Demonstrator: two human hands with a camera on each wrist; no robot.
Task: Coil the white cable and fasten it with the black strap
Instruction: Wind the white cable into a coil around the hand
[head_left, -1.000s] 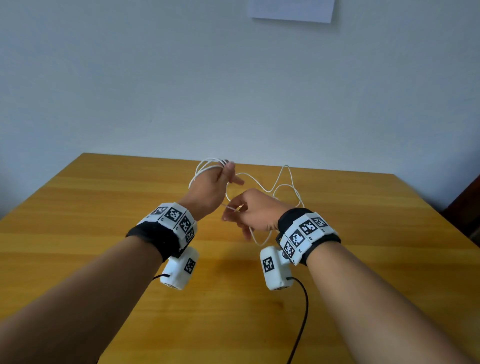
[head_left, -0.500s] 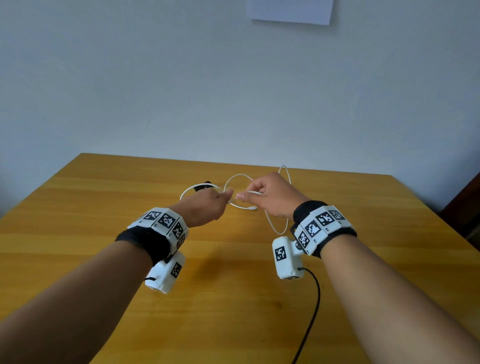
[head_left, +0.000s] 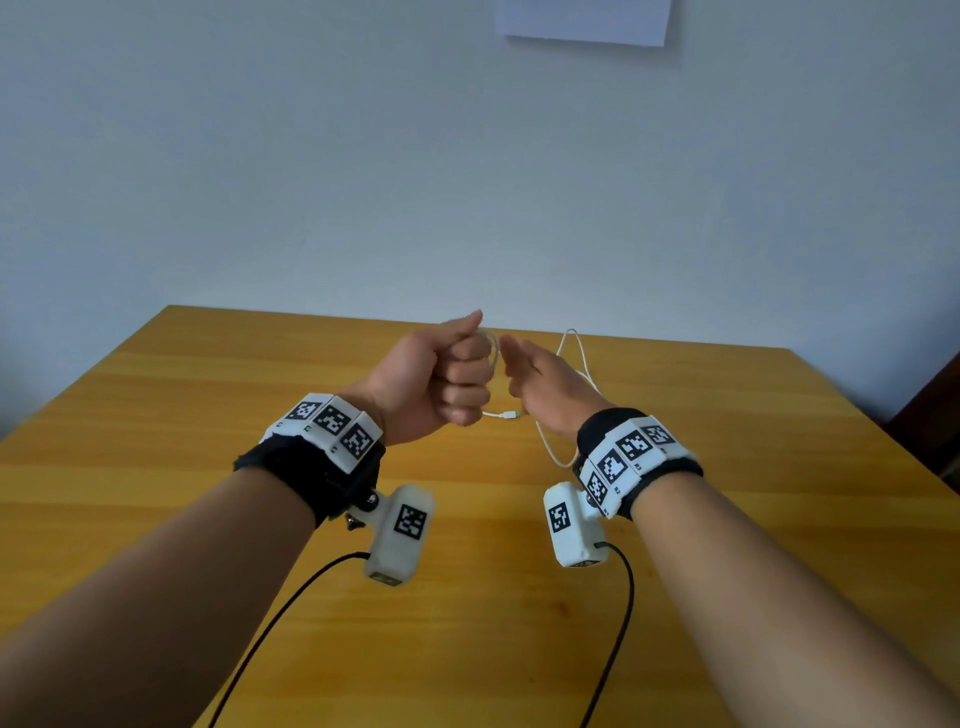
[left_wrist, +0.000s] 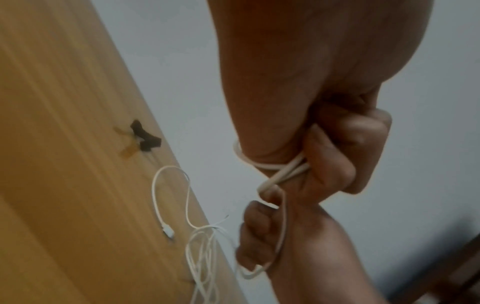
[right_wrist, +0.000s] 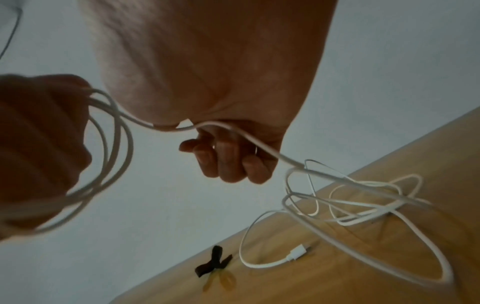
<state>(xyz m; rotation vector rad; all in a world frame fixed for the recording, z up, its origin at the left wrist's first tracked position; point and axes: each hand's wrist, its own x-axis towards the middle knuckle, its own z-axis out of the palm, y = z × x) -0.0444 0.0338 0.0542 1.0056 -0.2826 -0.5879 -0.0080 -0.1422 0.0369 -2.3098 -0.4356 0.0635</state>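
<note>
My left hand (head_left: 447, 379) is a raised fist gripping several loops of the white cable (head_left: 576, 358). In the right wrist view the loops (right_wrist: 116, 144) hang from that fist (right_wrist: 39, 154). My right hand (head_left: 545, 384) is close beside it, fingers (right_wrist: 233, 160) curled, with the cable running through them. The rest of the cable (right_wrist: 350, 201) trails down in a loose tangle on the table, one white plug (right_wrist: 298, 252) lying flat. The black strap (right_wrist: 211, 263) lies on the table near the far edge, also in the left wrist view (left_wrist: 144, 136); the hands hide it from the head view.
The wooden table (head_left: 208, 467) ends at a pale wall just behind the hands. Black leads (head_left: 618, 623) hang from both wrist cameras over the near tabletop. A dark piece of furniture (head_left: 935, 410) stands off the table's right side.
Both hands have risen off the table. The left hand has turned into an upright fist with the loops gathered in it, and the right hand now sits right beside it.
</note>
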